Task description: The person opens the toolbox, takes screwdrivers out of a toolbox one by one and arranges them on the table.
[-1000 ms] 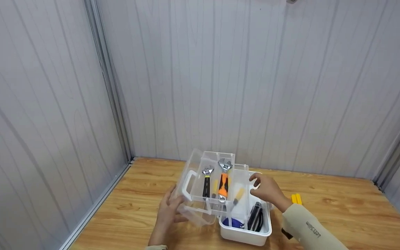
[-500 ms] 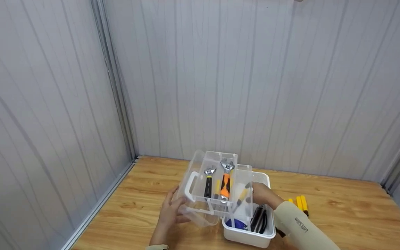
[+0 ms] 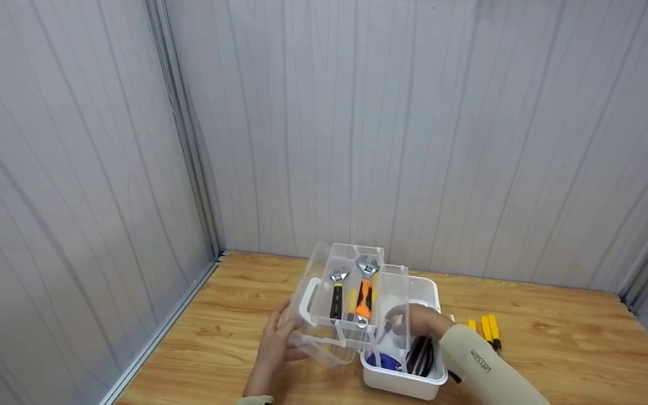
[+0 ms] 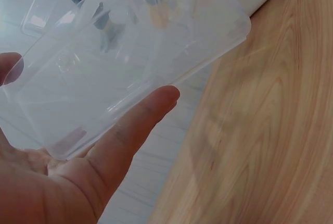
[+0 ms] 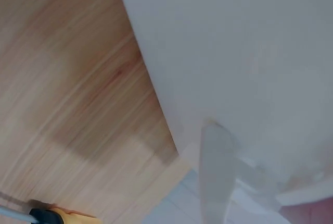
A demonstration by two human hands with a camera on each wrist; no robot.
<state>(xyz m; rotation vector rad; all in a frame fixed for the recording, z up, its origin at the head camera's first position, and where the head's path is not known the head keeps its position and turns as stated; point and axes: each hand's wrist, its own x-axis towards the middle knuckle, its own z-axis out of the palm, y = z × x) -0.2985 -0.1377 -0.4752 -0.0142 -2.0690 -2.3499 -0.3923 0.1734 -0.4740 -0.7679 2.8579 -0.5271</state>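
Observation:
A white toolbox [image 3: 403,388] with a clear lid [image 3: 313,264] and fold-out trays stands on the table. My left hand [image 3: 272,349] grips the raised lid, thumb on one face and fingers on the other; the left wrist view shows the clear lid [image 4: 104,94] between them. My right hand [image 3: 417,319] is inside the box, seen partly through a clear tray. Its fingers cover the handle of a screwdriver, whose shaft [image 3: 384,333] shows below them. In the upper tray lie a black-handled adjustable wrench [image 3: 337,298] and an orange-handled one [image 3: 364,298].
A blue item [image 3: 383,361] and a dark grey tool [image 3: 418,355] lie in the box's near end. Several yellow-handled screwdrivers [image 3: 490,329] rest on the wooden table [image 3: 571,349] to the right. A pale latch [image 5: 216,166] juts from the box wall.
My right hand has come down from above the box to the screwdriver inside, covering its yellow handle. The left hand keeps its hold on the lid. The head view has shifted slightly.

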